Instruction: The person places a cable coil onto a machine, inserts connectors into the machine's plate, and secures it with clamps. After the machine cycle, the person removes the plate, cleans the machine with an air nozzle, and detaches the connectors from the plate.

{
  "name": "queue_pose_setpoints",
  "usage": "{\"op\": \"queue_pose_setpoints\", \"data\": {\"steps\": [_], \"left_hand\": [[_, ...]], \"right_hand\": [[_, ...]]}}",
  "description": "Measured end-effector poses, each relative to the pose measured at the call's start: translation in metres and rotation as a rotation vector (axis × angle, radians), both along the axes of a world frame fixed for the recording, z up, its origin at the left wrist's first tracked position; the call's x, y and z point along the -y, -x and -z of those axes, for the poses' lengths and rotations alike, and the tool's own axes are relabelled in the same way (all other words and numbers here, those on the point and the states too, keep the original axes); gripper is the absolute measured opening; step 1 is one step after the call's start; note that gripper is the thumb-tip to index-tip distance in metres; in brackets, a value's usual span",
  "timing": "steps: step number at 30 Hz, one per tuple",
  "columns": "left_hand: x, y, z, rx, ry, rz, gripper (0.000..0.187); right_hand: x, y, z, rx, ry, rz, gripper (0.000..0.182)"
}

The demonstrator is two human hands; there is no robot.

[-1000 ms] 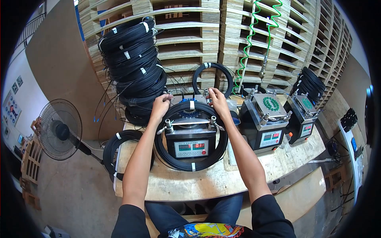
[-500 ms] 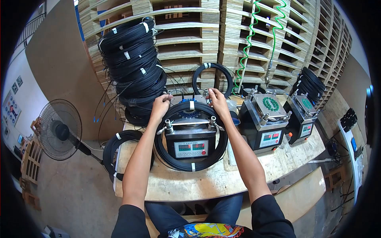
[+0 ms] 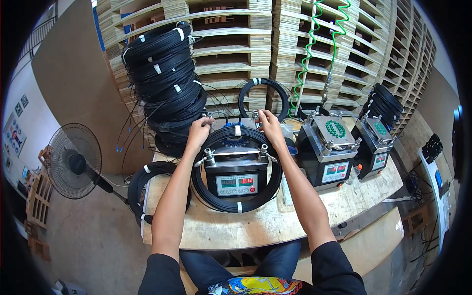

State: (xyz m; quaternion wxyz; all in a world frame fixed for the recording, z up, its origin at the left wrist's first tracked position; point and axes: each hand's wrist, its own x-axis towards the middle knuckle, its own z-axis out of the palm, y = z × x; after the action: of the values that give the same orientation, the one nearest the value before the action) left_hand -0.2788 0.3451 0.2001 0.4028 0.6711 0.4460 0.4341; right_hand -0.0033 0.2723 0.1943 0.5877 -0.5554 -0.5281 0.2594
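So both hands are up at the back corners of the four-post benchtop machine [image 3: 238, 185], which sits mid-table and shows a red 0.12 on its panel. Left hand [image 3: 198, 132] has its fingers bent at the rear left corner of the metal top plate [image 3: 219, 124], right hand [image 3: 270, 129] is up by the rear right post [image 3: 255, 116] with fingers curled. Can't tell if either one is really gripping or just resting there.

A black cable coil [image 3: 208, 197] stands tilted around the machine's front, framing the panel, with both forearms running along its sides. Blue connectors [image 3: 234, 123] are on the plate between the hands, so it's snug in there. Toward the person there's a wide strip of wood between the coil and the front edge of the table [image 3: 231, 233].

Sideways is tighter: a second machine [image 3: 336, 172] is near the right forearm, another cable coil [image 3: 135, 184] sticks out past the table's left edge, and a tall stack of coils [image 3: 164, 86] rises just behind the left hand.
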Motion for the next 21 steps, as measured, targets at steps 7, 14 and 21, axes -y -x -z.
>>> {"op": "queue_pose_setpoints", "data": {"steps": [7, 14, 21], "left_hand": [[-0.0054, 0.0003, 0.0051, -0.007, -0.022, 0.006, 0.037], [-0.0022, 0.0001, 0.0023, -0.015, -0.021, -0.001, 0.037], [-0.0051, 0.0013, 0.0053, 0.007, -0.019, 0.012, 0.038]], "right_hand": [[0.0037, 0.0018, -0.0032, 0.029, 0.027, 0.027, 0.046], [0.0054, 0.0029, -0.0048, 0.015, 0.019, 0.023, 0.047], [0.0021, 0.0016, -0.002, 0.005, -0.003, 0.003, 0.048]]}}
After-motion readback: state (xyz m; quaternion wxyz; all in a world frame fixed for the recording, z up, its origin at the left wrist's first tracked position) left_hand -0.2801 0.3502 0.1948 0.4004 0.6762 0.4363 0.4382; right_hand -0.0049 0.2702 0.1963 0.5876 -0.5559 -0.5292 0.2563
